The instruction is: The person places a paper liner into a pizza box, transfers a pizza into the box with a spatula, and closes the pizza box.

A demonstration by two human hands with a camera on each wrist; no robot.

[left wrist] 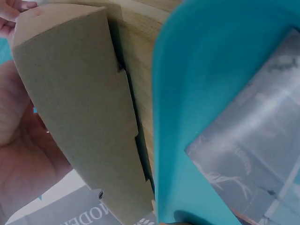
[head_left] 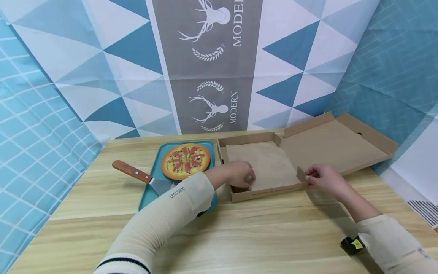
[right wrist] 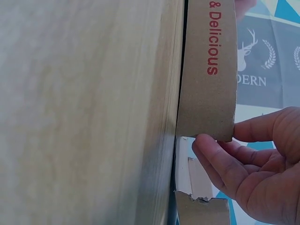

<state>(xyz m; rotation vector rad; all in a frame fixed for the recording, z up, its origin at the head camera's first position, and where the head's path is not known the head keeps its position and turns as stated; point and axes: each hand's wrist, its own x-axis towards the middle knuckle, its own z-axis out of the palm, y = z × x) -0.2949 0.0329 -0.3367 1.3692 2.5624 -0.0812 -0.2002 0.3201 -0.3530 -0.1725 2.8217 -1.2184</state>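
Note:
A brown cardboard pizza box (head_left: 261,167) stands unfolded on the table, its lid (head_left: 328,146) laid back to the right. My left hand (head_left: 241,174) reaches over its left wall at the front corner, fingers curled down inside; in the left wrist view fingertips (left wrist: 16,14) hold the corner of the wall. At the front right corner, my right hand (head_left: 323,179) pinches an upright end flap (head_left: 301,175) between thumb and fingers. The right wrist view shows that hand (right wrist: 262,164) at the end of the printed front wall (right wrist: 208,93).
Left of the box, a teal tray (head_left: 155,167) bears a small pizza (head_left: 186,161). A pizza server with a wooden handle (head_left: 131,171) lies across the tray's left edge, partly behind my left sleeve. Patterned cloth (head_left: 208,64) hangs behind the wooden table (head_left: 239,236).

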